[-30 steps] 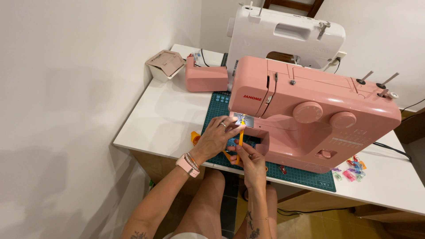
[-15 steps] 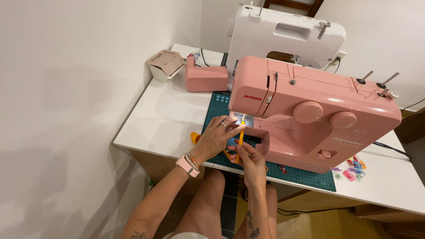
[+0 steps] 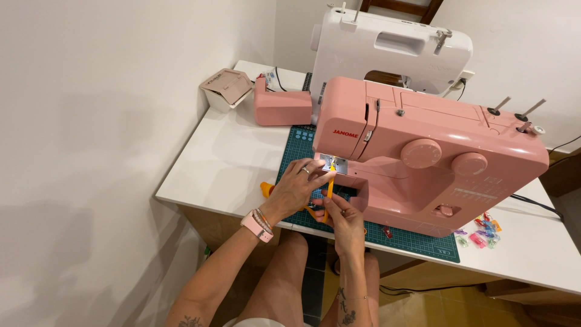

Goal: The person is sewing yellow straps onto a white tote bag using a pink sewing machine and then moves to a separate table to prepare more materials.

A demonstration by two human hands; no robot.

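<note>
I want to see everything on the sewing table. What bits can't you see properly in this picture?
- Needle: head view, hidden behind the left hand and pink sewing machine.
- Orange tool in the right hand: its tip too small to make out.
- Orange thing: mostly covered by the left wrist.
- White sewing machine: partly blocked.

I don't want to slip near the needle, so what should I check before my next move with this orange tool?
1. Needle area lit: ok, lamp shines on the needle plate.
2. Left hand steadying beside the plate: ok.
3. Right hand gripping the orange tool: ok.
4. Fingers away from the needle: cannot tell, hidden.
5. Pink sewing machine sits flat on the green cutting mat: ok.
6. Tool tip position: cannot tell.
</note>
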